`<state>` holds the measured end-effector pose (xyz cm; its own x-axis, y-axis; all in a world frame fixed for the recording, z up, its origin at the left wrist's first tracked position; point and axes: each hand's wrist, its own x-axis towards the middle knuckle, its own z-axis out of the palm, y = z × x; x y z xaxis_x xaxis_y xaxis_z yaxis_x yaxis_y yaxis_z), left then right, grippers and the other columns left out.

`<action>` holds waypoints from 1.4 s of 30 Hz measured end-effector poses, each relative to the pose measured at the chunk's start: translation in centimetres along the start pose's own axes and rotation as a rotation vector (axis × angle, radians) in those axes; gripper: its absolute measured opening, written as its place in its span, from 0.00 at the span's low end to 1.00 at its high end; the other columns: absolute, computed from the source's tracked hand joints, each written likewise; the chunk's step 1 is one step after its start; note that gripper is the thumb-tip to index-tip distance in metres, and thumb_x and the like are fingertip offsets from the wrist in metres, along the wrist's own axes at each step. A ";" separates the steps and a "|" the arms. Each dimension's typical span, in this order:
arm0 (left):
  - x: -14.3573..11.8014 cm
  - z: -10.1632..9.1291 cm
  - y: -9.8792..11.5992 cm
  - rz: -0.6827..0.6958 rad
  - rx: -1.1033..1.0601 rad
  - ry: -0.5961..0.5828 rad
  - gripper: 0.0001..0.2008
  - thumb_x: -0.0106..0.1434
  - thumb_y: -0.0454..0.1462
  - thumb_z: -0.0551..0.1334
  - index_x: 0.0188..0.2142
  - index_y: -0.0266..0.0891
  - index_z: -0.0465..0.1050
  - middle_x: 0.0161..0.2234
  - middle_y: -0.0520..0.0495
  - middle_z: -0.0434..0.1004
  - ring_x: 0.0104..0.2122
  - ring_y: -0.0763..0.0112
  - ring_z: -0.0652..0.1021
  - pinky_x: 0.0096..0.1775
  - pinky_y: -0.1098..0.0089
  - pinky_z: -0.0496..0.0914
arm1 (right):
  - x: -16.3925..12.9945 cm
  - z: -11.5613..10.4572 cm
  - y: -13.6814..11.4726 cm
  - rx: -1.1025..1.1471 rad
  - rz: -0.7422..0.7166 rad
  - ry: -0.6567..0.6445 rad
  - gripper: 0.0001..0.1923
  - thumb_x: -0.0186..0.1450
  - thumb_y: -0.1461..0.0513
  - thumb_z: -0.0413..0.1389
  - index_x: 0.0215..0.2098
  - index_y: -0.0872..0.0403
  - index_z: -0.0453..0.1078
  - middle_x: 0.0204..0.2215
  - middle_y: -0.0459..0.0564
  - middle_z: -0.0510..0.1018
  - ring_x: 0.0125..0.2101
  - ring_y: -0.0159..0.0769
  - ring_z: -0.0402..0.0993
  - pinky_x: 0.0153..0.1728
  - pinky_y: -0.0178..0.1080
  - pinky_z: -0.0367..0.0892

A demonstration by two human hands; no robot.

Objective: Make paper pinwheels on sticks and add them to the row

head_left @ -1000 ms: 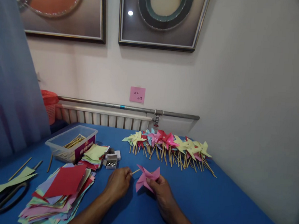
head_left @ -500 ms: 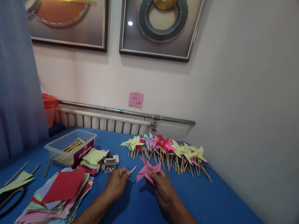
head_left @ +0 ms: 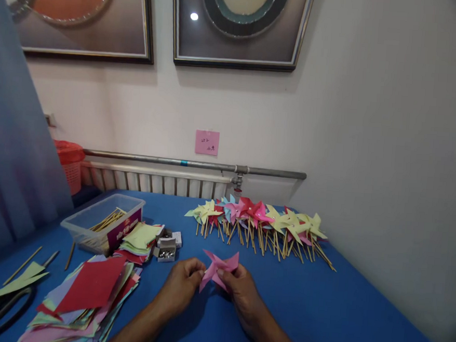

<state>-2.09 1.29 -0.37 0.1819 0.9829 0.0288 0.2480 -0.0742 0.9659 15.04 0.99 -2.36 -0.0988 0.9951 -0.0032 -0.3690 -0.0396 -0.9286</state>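
Observation:
A pink paper pinwheel point(head_left: 218, 269) is pinched in my right hand point(head_left: 245, 293), with the thumb pressed near its middle. My left hand point(head_left: 184, 285) is closed at the pinwheel's left edge, around the thin wooden stick that showed in it earlier. The stick is now hidden by the fingers and the paper. Beyond the hands lies a row of finished-looking pinwheels point(head_left: 254, 214) in yellow, red, pink and blue on wooden sticks. Left of my left hand are small open boxes of metal pins point(head_left: 166, 253).
At left, a clear plastic box point(head_left: 122, 202) holds wooden sticks. Near it are a small paper stack point(head_left: 139, 238) and a larger pile of coloured paper point(head_left: 91, 286). Black-handled scissors point(head_left: 9, 312) lie under pale paper strips point(head_left: 7, 287). A wall bounds the blue table point(head_left: 319, 313).
My left hand has moved right and up to the pinwheel, and the stick's tip has gone out of sight. The pinwheel has shifted slightly left and tilted. The camera view has dipped.

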 end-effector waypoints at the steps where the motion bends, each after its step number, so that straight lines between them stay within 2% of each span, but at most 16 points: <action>1: 0.0 0.0 0.0 0.004 -0.006 0.000 0.07 0.56 0.41 0.57 0.26 0.41 0.68 0.19 0.56 0.62 0.20 0.74 0.62 0.25 0.72 0.57 | 0.1 -0.1 0.0 -0.006 -0.001 0.000 0.18 0.52 0.55 0.71 0.36 0.56 0.76 0.25 0.44 0.78 0.25 0.32 0.69 0.30 0.35 0.63; 7: -0.2 -0.1 0.2 -0.065 0.000 -0.024 0.05 0.55 0.38 0.57 0.24 0.42 0.66 0.18 0.56 0.63 0.18 0.75 0.60 0.24 0.71 0.55 | 0.6 -0.5 0.5 -0.038 -0.011 0.042 0.20 0.49 0.54 0.72 0.35 0.55 0.75 0.23 0.42 0.75 0.24 0.31 0.67 0.29 0.34 0.61; 13: -0.5 -0.1 0.6 -0.067 -0.013 -0.043 0.05 0.53 0.38 0.57 0.24 0.41 0.67 0.18 0.56 0.63 0.17 0.75 0.62 0.22 0.71 0.55 | 0.7 -0.5 0.9 -0.068 -0.006 0.035 0.21 0.49 0.53 0.71 0.35 0.55 0.74 0.22 0.43 0.74 0.24 0.32 0.67 0.28 0.35 0.62; 20: -0.4 0.0 0.3 -0.038 -0.016 -0.027 0.05 0.53 0.38 0.56 0.24 0.39 0.68 0.18 0.55 0.65 0.18 0.75 0.62 0.23 0.72 0.55 | 0.1 0.0 0.1 -0.060 -0.003 0.035 0.19 0.50 0.54 0.70 0.35 0.55 0.74 0.21 0.40 0.72 0.23 0.30 0.64 0.28 0.34 0.60; 26: -0.5 0.1 0.4 -0.045 -0.016 -0.017 0.04 0.54 0.36 0.56 0.25 0.39 0.67 0.18 0.56 0.64 0.19 0.75 0.63 0.23 0.72 0.56 | -0.2 0.1 -0.3 -0.066 -0.003 0.027 0.19 0.51 0.55 0.70 0.36 0.56 0.76 0.24 0.43 0.75 0.25 0.31 0.66 0.30 0.34 0.61; 37: -0.4 0.3 0.1 -0.049 -0.010 -0.013 0.05 0.54 0.34 0.55 0.25 0.38 0.69 0.19 0.55 0.65 0.19 0.76 0.63 0.24 0.73 0.56 | 0.0 -0.1 0.0 -0.090 -0.016 0.008 0.17 0.51 0.56 0.70 0.34 0.57 0.76 0.23 0.42 0.74 0.24 0.30 0.64 0.28 0.33 0.58; 42: -0.5 0.3 0.2 -0.039 -0.002 -0.014 0.05 0.54 0.34 0.55 0.25 0.38 0.68 0.19 0.55 0.65 0.19 0.76 0.62 0.24 0.73 0.55 | 0.5 -0.5 0.8 -0.106 -0.013 0.010 0.20 0.49 0.53 0.71 0.34 0.56 0.76 0.24 0.44 0.76 0.25 0.32 0.67 0.29 0.35 0.60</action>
<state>-1.82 0.78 -0.31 0.1858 0.9825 -0.0121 0.2535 -0.0360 0.9667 15.17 1.51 -3.26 -0.0853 0.9963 0.0058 -0.2701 -0.0175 -0.9627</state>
